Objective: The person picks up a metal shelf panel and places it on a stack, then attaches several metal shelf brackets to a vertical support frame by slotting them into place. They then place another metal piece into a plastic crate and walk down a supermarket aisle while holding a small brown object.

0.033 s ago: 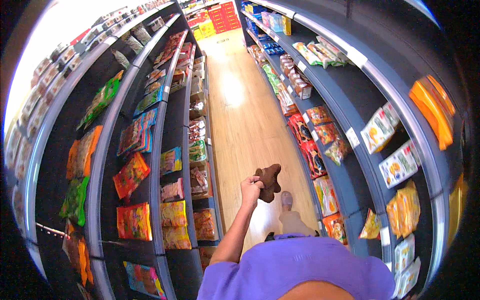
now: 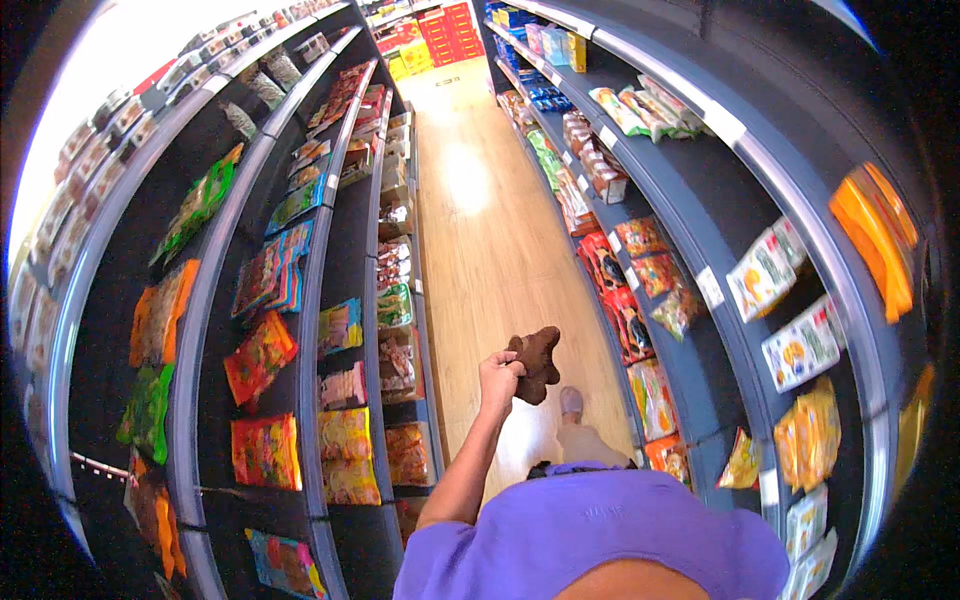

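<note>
Brown plush toy [image 2: 537, 364] sits in our left hand [image 2: 498, 381], which is raised in front of us over the aisle with its fingers closed around the toy's lower left part; the rest of the toy sticks up and to the right of the hand. Our bare left forearm runs down from the hand to the sleeve of our purple shirt [image 2: 590, 535]. We cannot see our right hand. Just below and to the right of the hand, past the toy, our shoe [image 2: 571, 401] rests on the wooden floor [image 2: 490, 250], which stretches away above the hand between two rows of shelving. To the left of the hand, dark shelves [image 2: 310, 330] carry hanging snack bags [image 2: 262, 355] in red, orange, yellow and green. To the right of the hand, more shelves [image 2: 700, 190] hold further packets [image 2: 800, 350], some white, some orange. Far above the hand, at the aisle's end, stand red and yellow boxes [image 2: 430, 35].
</note>
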A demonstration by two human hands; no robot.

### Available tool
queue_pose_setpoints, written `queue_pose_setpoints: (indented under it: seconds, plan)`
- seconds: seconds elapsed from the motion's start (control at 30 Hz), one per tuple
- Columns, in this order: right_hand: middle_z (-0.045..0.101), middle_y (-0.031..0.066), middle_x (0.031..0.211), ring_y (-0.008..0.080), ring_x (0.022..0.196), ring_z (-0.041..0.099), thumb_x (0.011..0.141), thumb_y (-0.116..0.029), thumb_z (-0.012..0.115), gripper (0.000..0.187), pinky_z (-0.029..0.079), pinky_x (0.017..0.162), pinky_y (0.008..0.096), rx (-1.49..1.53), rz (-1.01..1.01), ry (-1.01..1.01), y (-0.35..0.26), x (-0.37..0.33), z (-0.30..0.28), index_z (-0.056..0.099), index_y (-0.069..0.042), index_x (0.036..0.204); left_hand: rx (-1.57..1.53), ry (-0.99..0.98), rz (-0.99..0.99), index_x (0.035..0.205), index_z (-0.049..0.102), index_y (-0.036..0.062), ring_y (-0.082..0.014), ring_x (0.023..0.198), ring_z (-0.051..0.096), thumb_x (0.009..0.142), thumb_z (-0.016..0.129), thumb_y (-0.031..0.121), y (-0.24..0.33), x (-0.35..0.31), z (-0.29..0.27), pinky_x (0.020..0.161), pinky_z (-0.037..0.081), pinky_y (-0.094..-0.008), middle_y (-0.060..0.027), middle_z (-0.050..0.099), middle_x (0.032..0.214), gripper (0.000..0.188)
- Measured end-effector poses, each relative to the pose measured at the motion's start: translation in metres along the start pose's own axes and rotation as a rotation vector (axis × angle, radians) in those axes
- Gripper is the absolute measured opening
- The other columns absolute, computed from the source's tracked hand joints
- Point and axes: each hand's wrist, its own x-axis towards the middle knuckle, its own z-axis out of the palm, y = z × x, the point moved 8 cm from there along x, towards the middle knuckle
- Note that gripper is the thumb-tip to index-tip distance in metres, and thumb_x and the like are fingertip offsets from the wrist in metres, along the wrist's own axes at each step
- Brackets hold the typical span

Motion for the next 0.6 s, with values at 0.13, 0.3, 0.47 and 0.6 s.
queue_pose_setpoints:
  seconds: [0.13,0.3,0.47,0.6]
  plan:
    - [0.056,0.0159,0.075,0.0329,0.069,0.053,0.069,-0.019,0.042,0.024,0.042,0.066,0.0374,-0.046,-0.289,0.1,-0.154,0.09,-0.088,0.054,0.0,0.078,0.008,0.068,0.049,0.071,0.053,-0.0045,-0.013,0.058,0.049,0.053,0.049,-0.003,0.054,0.08,0.006,0.054,0.04,-0.0226,-0.007,0.053,0.066,0.019]
    - [0.054,0.0168,0.069,0.0329,0.065,0.052,0.068,-0.022,0.044,0.023,0.041,0.058,0.0389,0.169,-0.58,0.458,-0.407,0.14,-0.341,0.052,-0.001,0.074,-0.07,0.136,0.067,0.076,0.051,-0.0035,-0.0126,0.055,0.049,0.054,0.049,-0.002,0.102,0.187,-0.005,0.052,0.04,-0.022,-0.007,0.053,0.065,0.022]
    - [0.054,0.0178,0.081,0.0261,0.076,0.053,0.069,-0.021,0.045,0.027,0.041,0.066,0.0333,0.443,-0.83,0.584,-0.593,0.126,-0.517,0.052,-0.001,0.087,-0.115,0.199,0.084,0.078,0.051,-0.0041,-0.013,0.059,0.05,0.054,0.05,-0.004,0.14,0.306,-0.011,0.054,0.04,-0.0224,-0.0078,0.053,0.068,0.024]
    - [0.054,0.0182,0.08,0.0316,0.078,0.052,0.068,-0.021,0.045,0.026,0.042,0.066,0.0373,0.183,-0.705,0.444,-0.646,0.226,-0.498,0.054,-0.003,0.083,-0.106,0.206,0.059,0.079,0.051,-0.0048,-0.0133,0.06,0.05,0.054,0.049,-0.004,0.163,0.437,-0.023,0.055,0.041,-0.0226,-0.0084,0.053,0.07,0.025]
